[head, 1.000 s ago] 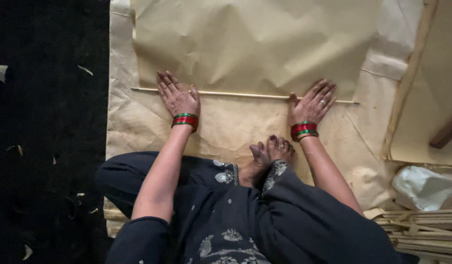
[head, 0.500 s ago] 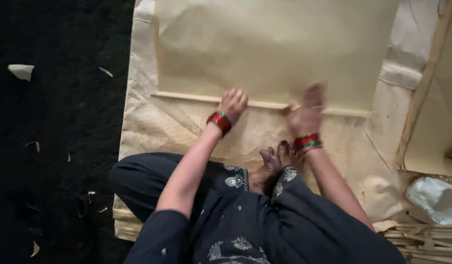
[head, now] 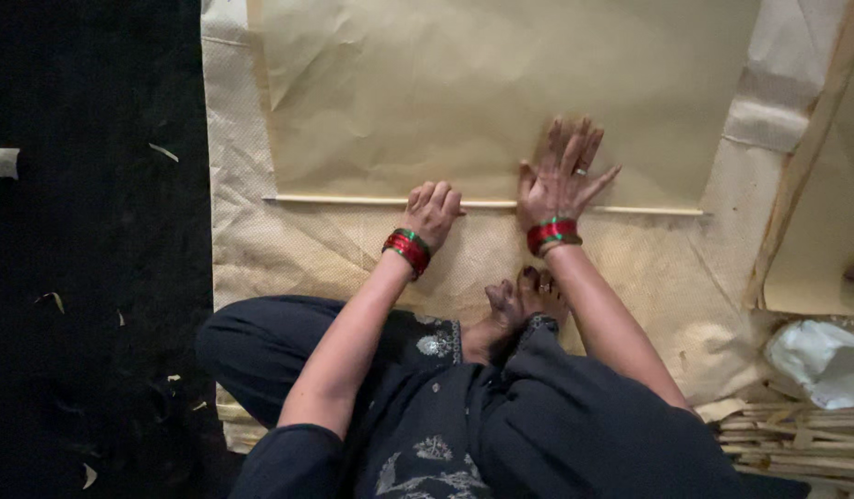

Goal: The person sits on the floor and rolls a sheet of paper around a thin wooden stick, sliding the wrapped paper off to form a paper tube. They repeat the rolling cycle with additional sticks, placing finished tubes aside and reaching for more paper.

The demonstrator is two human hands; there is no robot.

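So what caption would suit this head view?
Left hand and right hand press a thin wooden stick along the large tan paper sheet's edge.

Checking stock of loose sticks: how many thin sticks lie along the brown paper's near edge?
1: the stick lies along the paper edge, under the left hand and right hand. More could be hidden beneath.

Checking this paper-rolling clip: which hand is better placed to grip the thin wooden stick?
Left hand: its fingers already curl on the thin wooden stick. The right hand lies flat, fingers spread on the tan paper sheet.
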